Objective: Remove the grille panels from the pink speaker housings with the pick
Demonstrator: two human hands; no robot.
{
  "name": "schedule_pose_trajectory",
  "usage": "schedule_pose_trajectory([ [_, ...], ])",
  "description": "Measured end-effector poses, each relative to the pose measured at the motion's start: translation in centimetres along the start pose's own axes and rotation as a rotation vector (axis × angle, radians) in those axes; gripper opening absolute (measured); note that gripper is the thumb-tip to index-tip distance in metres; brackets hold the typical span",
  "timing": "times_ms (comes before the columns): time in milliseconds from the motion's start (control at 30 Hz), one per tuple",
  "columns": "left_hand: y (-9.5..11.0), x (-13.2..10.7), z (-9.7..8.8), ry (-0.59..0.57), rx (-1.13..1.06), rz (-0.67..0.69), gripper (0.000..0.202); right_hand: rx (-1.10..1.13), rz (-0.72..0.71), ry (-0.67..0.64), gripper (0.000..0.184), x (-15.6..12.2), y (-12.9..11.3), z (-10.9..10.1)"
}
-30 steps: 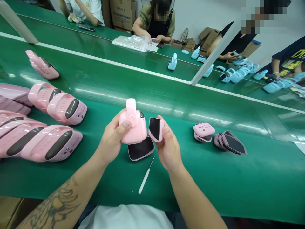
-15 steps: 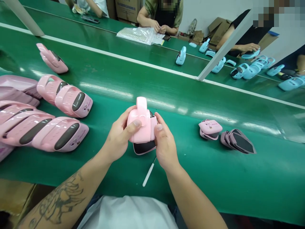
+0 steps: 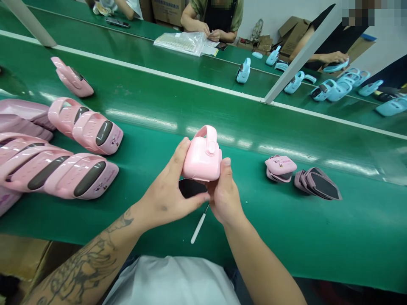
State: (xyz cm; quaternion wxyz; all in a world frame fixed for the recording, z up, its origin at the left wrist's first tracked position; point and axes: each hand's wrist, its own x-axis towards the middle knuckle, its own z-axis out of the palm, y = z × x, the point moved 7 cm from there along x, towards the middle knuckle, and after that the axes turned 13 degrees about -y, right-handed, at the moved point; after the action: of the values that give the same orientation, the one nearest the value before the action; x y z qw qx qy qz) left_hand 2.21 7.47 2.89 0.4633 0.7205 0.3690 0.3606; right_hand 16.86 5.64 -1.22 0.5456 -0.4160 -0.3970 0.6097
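A small pink plastic case with a loop handle (image 3: 202,156) is held above the green conveyor belt (image 3: 222,127) by both my hands. My left hand (image 3: 168,192) cups it from the left and below, fingers wrapped round it. From the right, my right hand (image 3: 224,192) grips it with the thumb pressed on its side. A dark panel (image 3: 189,187) lies on the belt just under the case, partly hidden. A white-handled pick tool (image 3: 199,226) lies below my hands.
Several pink cases (image 3: 63,165) lie in rows at the left. A pink cover piece (image 3: 280,166) and a stack of dark-faced panels (image 3: 318,184) lie at the right. Blue cases (image 3: 330,87) and other people's hands are across the far belt, behind a white post (image 3: 295,59).
The pink panel in my right hand went onto the case's side. The case has since turned so its smooth back faces me, and my left hand has slid underneath it.
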Motion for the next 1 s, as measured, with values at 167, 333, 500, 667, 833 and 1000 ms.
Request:
schedule_pose_trajectory([
  [167,-0.2,0.7,-1.2,0.039,0.167,0.056,0.112,0.172,0.244,-0.134,0.087,-1.1,0.1,1.1],
  [333,0.3,-0.6,-2.0,0.181,-0.16,0.051,0.109,-0.152,0.201,-0.328,0.092,-3.2,-2.0,0.4],
  [500,1.2,-2.2,0.0,0.018,-0.57,-0.041,0.078,-1.009,-0.471,-0.333,0.105,-5.9,-6.6,-0.4],
  [667,0.7,-3.5,2.1,-0.164,-0.737,-0.16,0.068,-1.269,-0.632,-0.444,0.133,-6.6,-6.1,1.5],
  [833,-0.7,-4.8,2.3,-0.105,-0.705,-0.273,0.078,-1.245,-0.625,-0.494,0.124,-6.9,-5.3,2.1],
  [1000,-1.1,-5.3,2.4,-0.068,-0.726,-0.295,0.086,-1.257,-0.589,-0.493,0.125,-7.6,-5.0,1.9],
])
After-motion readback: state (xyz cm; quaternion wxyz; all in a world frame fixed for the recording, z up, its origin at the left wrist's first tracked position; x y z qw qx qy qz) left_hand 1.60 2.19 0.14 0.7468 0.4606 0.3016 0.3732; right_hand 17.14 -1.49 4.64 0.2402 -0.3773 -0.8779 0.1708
